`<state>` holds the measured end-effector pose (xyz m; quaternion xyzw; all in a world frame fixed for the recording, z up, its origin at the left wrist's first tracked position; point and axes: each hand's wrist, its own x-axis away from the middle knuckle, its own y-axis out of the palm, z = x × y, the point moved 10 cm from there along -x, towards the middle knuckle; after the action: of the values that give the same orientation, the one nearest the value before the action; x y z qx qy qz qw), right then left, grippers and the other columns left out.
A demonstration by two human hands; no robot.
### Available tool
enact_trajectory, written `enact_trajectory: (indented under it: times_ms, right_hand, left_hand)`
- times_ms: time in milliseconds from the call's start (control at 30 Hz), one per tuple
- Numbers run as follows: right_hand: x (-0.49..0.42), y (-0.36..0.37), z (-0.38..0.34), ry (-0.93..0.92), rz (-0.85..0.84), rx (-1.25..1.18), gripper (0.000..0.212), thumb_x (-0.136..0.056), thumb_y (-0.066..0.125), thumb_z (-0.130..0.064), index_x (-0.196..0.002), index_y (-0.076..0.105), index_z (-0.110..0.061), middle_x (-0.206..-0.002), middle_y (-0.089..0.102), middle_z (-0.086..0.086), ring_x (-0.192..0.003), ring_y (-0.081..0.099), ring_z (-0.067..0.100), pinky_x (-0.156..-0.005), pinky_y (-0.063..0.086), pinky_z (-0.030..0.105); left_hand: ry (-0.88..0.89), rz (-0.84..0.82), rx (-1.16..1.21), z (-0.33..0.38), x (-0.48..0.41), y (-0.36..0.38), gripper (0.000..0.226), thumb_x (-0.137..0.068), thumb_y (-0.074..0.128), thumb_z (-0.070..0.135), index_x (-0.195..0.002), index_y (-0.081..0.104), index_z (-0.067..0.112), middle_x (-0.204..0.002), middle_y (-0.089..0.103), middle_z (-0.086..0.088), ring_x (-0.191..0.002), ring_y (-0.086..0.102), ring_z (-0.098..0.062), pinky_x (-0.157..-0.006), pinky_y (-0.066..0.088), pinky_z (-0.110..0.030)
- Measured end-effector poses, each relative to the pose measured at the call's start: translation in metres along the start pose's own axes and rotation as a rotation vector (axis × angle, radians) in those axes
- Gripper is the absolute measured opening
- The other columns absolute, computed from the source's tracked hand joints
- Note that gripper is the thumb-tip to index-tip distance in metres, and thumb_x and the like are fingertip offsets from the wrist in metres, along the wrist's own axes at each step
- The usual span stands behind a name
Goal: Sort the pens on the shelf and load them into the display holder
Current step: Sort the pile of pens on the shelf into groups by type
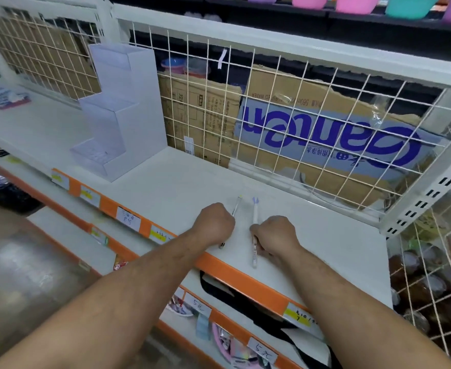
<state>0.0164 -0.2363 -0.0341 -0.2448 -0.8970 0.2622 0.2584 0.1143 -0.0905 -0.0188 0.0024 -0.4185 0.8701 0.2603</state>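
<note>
Left hand (pixel 215 222) has fingers curled round the left pen (pixel 236 207). Right hand (pixel 275 235) has fingers curled round the right pen (pixel 255 217). The pens are parallel, low over the shelf (pixel 181 182) at its near edge, likely one per hand to compare and sort. The holder (pixel 117 115) stands far left, well apart, with no pens seen in it; loading not begun.

Both bare forearms reach forward side by side, wrists about level, backs of the hands turned up. The left hand (pixel 215 222) is curled into a fist round a slim pen (pixel 236 206), which sticks out at both ends. The right hand (pixel 275 235), just beside it, grips a white pen (pixel 255 214) likewise.
</note>
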Motion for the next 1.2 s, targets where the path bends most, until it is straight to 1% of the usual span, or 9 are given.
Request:
enact_trajectory:
  times_ms: [67, 167, 267, 467, 667, 767, 900, 1000, 1200]
  right_hand:
    - [0.007, 0.008, -0.020, -0.052, -0.014, -0.060, 0.025, -0.079, 0.058, -0.014, -0.057, 0.062, -0.003, -0.044, 0.060, 0.004, -0.031, 0.051, 0.012, -0.038, 0.038, 0.017]
    - [0.016, 0.025, -0.049, -0.123, -0.059, -0.162, 0.023, -0.082, 0.058, -0.010, -0.065, 0.066, 0.003, -0.051, 0.064, 0.008, -0.038, 0.055, 0.017, -0.042, 0.045, 0.022]
    - [0.023, 0.050, -0.070, -0.139, -0.103, -0.282, 0.005, -0.083, 0.061, -0.004, -0.078, 0.060, -0.007, -0.064, 0.068, 0.015, -0.045, 0.059, 0.022, -0.045, 0.050, 0.028]
    - [0.035, 0.118, -0.121, -0.171, -0.191, -0.334, 0.015, -0.078, 0.061, 0.007, -0.083, 0.057, -0.007, -0.052, 0.062, 0.014, -0.040, 0.054, 0.022, -0.042, 0.048, 0.029]
    - [0.057, 0.206, -0.189, -0.239, -0.258, -0.266, 0.012, -0.079, 0.061, 0.001, -0.087, 0.057, -0.007, -0.055, 0.064, 0.015, -0.041, 0.054, 0.024, -0.044, 0.048, 0.030]
    - [0.071, 0.256, -0.228, -0.294, -0.278, -0.242, 0.012, -0.080, 0.060, 0.001, -0.090, 0.057, -0.003, -0.056, 0.066, 0.016, -0.043, 0.056, 0.027, -0.051, 0.051, 0.035]
    - [0.087, 0.316, -0.278, -0.330, -0.280, -0.237, 0.011, -0.081, 0.062, 0.004, -0.088, 0.057, -0.003, -0.057, 0.064, 0.017, -0.043, 0.057, 0.026, -0.047, 0.053, 0.032]
    - [0.097, 0.361, -0.309, -0.353, -0.305, -0.225, 0.012, -0.084, 0.062, 0.005, -0.086, 0.055, -0.004, -0.065, 0.064, 0.023, -0.043, 0.057, 0.025, -0.046, 0.051, 0.031]
    - [0.089, 0.426, -0.359, -0.387, -0.332, -0.186, 0.012, -0.085, 0.064, 0.004, -0.082, 0.056, -0.006, -0.049, 0.060, 0.010, -0.037, 0.057, 0.020, -0.038, 0.048, 0.027]
  left_hand:
    - [-0.001, 0.061, 0.044, -0.006, 0.008, -0.016, 0.022, -0.098, 0.048, 0.017, -0.096, 0.062, 0.001, -0.099, 0.068, -0.011, -0.090, 0.064, -0.025, -0.067, 0.047, -0.026]
    - [-0.010, 0.155, 0.119, -0.023, 0.018, -0.043, 0.018, -0.095, 0.052, 0.019, -0.100, 0.063, 0.006, -0.104, 0.069, -0.007, -0.097, 0.064, -0.023, -0.080, 0.052, -0.030]
    - [-0.037, 0.214, 0.179, -0.053, 0.026, -0.068, 0.004, -0.091, 0.058, 0.018, -0.093, 0.062, 0.018, -0.099, 0.069, 0.000, -0.086, 0.063, -0.017, -0.067, 0.046, -0.025]
    - [-0.106, 0.324, 0.245, -0.123, 0.042, -0.128, 0.009, -0.082, 0.063, 0.013, -0.078, 0.062, 0.021, -0.078, 0.062, 0.011, -0.079, 0.060, -0.015, -0.061, 0.042, -0.022]
    - [-0.103, 0.426, 0.312, -0.207, 0.058, -0.203, 0.015, -0.085, 0.062, 0.013, -0.077, 0.058, 0.025, -0.069, 0.056, 0.013, -0.055, 0.053, 0.003, -0.047, 0.038, -0.009]
    - [-0.111, 0.445, 0.318, -0.254, 0.065, -0.247, 0.015, -0.087, 0.063, 0.017, -0.076, 0.057, 0.025, -0.069, 0.056, 0.011, -0.064, 0.055, -0.007, -0.057, 0.043, -0.022]
    - [-0.137, 0.464, 0.357, -0.320, 0.074, -0.301, 0.011, -0.087, 0.064, 0.018, -0.079, 0.060, 0.025, -0.066, 0.056, 0.010, -0.060, 0.056, -0.012, -0.051, 0.040, -0.020]
    - [-0.154, 0.479, 0.359, -0.362, 0.081, -0.334, 0.012, -0.087, 0.064, 0.021, -0.078, 0.059, 0.028, -0.067, 0.056, 0.010, -0.061, 0.055, -0.011, -0.055, 0.040, -0.023]
    - [-0.197, 0.525, 0.423, -0.424, 0.067, -0.384, 0.003, -0.082, 0.064, 0.022, -0.083, 0.065, 0.024, -0.083, 0.072, 0.001, -0.078, 0.067, -0.017, -0.060, 0.047, -0.026]
